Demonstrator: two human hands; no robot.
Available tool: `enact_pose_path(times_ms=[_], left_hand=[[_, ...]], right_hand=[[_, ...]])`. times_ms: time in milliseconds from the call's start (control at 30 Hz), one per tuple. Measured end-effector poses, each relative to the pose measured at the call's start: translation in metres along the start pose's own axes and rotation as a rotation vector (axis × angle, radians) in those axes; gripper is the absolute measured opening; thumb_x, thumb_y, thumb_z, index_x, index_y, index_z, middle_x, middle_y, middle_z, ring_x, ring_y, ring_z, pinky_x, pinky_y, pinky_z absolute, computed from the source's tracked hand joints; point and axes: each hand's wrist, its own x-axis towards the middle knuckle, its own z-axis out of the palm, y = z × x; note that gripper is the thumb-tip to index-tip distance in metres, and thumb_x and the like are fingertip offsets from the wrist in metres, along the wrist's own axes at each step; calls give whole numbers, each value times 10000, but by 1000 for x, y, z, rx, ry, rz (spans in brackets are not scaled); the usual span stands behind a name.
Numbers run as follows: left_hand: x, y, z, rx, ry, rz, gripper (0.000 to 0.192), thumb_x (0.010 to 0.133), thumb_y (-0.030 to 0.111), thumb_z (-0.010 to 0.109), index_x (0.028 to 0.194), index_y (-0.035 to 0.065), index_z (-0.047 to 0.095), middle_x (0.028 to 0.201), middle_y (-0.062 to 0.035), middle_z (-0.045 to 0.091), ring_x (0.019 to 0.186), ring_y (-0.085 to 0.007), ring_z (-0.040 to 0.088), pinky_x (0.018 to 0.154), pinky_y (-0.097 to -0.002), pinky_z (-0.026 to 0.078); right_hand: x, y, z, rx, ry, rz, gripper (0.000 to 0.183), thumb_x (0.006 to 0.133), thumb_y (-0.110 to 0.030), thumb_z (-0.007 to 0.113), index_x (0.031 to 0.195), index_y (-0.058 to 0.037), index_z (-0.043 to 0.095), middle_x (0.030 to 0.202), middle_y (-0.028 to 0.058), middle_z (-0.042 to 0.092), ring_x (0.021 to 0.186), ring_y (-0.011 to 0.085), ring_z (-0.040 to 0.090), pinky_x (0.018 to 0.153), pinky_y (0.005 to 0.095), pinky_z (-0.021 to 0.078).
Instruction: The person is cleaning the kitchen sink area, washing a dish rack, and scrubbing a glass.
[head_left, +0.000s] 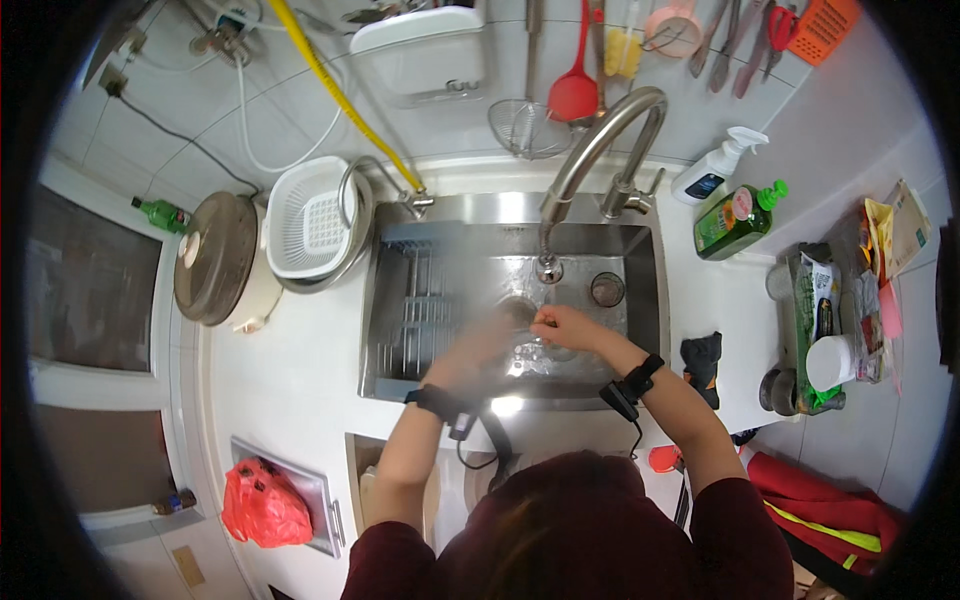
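Note:
Both my hands are over the stainless steel sink (514, 201), with black bands on the wrists. A blurred patch of the view covers much of my left hand (472, 349), so its fingers and anything in them cannot be made out. My right hand (571, 328) is curled, its fingertips pinched around something small and dark that I cannot identify. Beyond it the curved metal faucet (600, 139) hangs over the basin, its spout end above the sink floor. A small round dark-rimmed item (607, 289) lies in the basin's right part. A grey-ended wire rack (421, 311) spans the left part.
Left of the sink stand a white plastic basket (311, 225) and a lidded pot (217, 259). On the right are a spray bottle (709, 174), a green soap bottle (735, 225), a dark cloth (701, 360) and a filled organizer (806, 330). Utensils hang on the back wall.

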Motion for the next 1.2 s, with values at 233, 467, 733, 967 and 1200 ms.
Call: enact_pose_path(times_ms=[233,467,733,967,1200], left_hand=[[-74,-58,-57,-274,-42,-394,236,805,216,632,820,15,510,656,-85,570,563,-163,528,534,-287,427],[-102,-138,-6,441,29,-547,385,692,180,681,1035,75,541,1050,-164,530,947,-344,525,786,-427,430],[-70,-96,-15,439,339,-209,309,682,87,619,983,73,551,954,-149,537,878,-354,507,766,-424,406],[-26,-39,-1,154,244,-164,161,742,79,580,896,38,554,906,-167,561,879,-355,523,790,-413,401],[-8,-31,15,181,164,-173,130,762,93,581,881,42,577,941,-140,581,924,-346,515,814,-404,395]], right_hand=[[9,-3,81,-43,-114,-1,290,779,-256,605,950,-25,562,838,108,617,779,233,585,693,350,455],[36,60,85,-289,74,18,305,764,-249,596,983,-38,577,930,150,622,844,295,599,723,369,466],[24,104,27,-398,402,68,248,744,-204,582,929,-44,621,880,165,614,853,350,569,771,433,445],[49,78,25,-809,118,164,317,783,-279,541,982,-44,616,1000,201,591,973,386,531,843,445,413],[58,106,37,-1047,-248,352,257,797,-185,466,901,-52,659,909,133,623,916,296,570,898,475,362]])
